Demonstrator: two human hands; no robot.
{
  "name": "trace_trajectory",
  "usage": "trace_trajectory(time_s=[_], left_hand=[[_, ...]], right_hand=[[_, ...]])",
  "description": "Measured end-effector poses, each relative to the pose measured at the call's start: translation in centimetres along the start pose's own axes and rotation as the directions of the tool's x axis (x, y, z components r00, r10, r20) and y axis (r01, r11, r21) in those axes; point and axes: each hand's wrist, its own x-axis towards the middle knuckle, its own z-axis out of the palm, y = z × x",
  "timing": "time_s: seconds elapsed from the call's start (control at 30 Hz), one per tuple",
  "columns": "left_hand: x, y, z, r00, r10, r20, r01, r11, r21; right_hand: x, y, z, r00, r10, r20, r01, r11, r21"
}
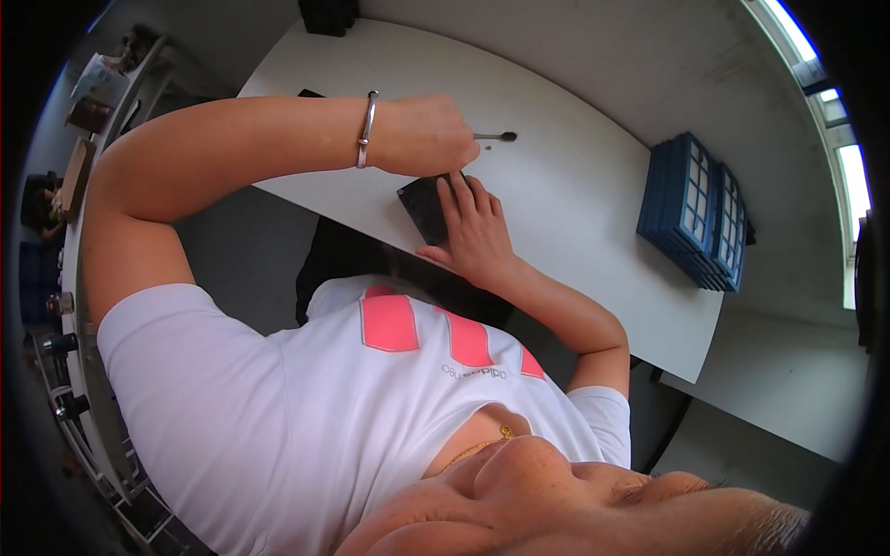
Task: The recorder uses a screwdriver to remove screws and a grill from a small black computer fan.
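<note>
A dark, flat rectangular box (pixel 424 209) lies on the white table (pixel 565 185) close to its near edge. My right hand (pixel 476 227) holds it, fingers across its right side and thumb at the near edge. My left hand (pixel 428 136), with a silver bracelet (pixel 367 130) on the wrist, is curled above the box's far end, its fingertips close to my right fingers. What it grips is hidden. A thin stick with a dark oval head (pixel 507 137), like a small brush, shows just beyond the left fist; whether the fist holds it I cannot tell.
Stacked blue crates (pixel 691 213) with pale panels stand at the table's right end. A black object (pixel 329 16) sits at the far left corner, and a small dark item (pixel 311 94) lies behind my left forearm. Cluttered shelving (pixel 83 185) runs along the left.
</note>
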Motion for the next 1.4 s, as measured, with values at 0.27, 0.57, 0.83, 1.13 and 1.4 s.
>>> trace_trajectory(time_s=[0.27,0.57,0.83,1.13,1.4], left_hand=[[-4.7,1.2,7.0,0.821,-0.528,-0.218,0.345,0.761,-0.549],[-5.9,8.5,14.0,0.353,-0.935,0.018,0.010,-0.016,-1.000],[-5.9,8.9,13.4,0.402,-0.914,0.043,0.134,0.013,-0.991],[-5.3,8.9,14.3,0.398,-0.917,0.001,0.141,0.060,-0.988],[-5.0,8.7,14.6,0.386,-0.921,-0.059,0.126,0.116,-0.985]], right_hand=[[-0.1,0.1,-0.2,1.000,0.019,-0.007,-0.019,1.000,-0.018],[3.7,3.9,-3.5,0.980,0.198,0.000,-0.191,0.949,0.251],[7.2,4.9,-3.6,0.970,0.186,0.157,-0.208,0.969,0.137],[8.5,4.1,-4.2,0.930,0.166,0.329,-0.112,0.978,-0.178],[6.9,5.4,-4.8,0.977,0.091,0.191,-0.123,0.980,0.159]])
